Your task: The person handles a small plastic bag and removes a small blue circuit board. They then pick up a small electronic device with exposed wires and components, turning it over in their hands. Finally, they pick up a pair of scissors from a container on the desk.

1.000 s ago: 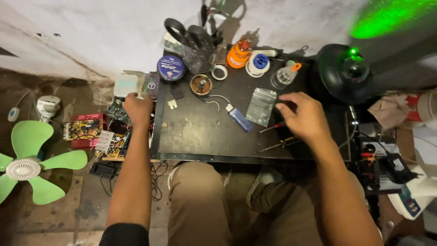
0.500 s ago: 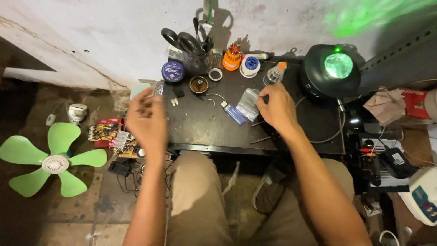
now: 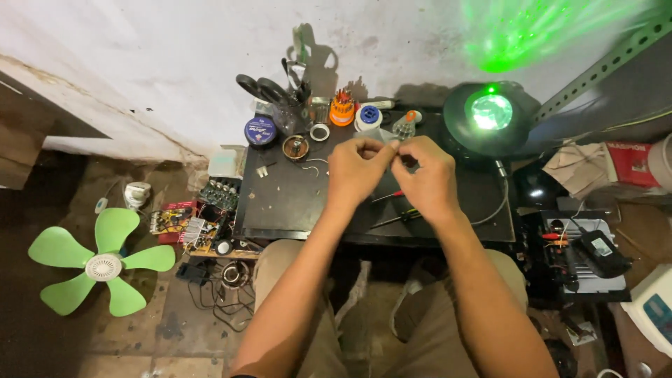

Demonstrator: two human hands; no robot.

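Observation:
My left hand point(image 3: 357, 171) and my right hand point(image 3: 428, 176) meet above the black worktable point(image 3: 280, 203). Both pinch a small clear plastic bag point(image 3: 386, 135) at its top edge with fingertips, holding it just off the table. What is in the bag is too small to tell. Under my right hand lie a red-handled screwdriver point(image 3: 389, 197) and a dark thin tool point(image 3: 392, 219) on the tabletop.
Along the table's back stand a round blue tin point(image 3: 260, 131), a cup of scissors and pliers point(image 3: 280, 101), a tape roll point(image 3: 320, 131), an orange bit holder point(image 3: 341, 109) and a green-lit dome lamp point(image 3: 490, 115). Circuit boards point(image 3: 196, 225) and a green fan blade point(image 3: 101, 266) lie on the floor at left.
My left hand came in from the table's left edge to the middle. My right hand lifted the clear bag off the table, and both hands now hold it together.

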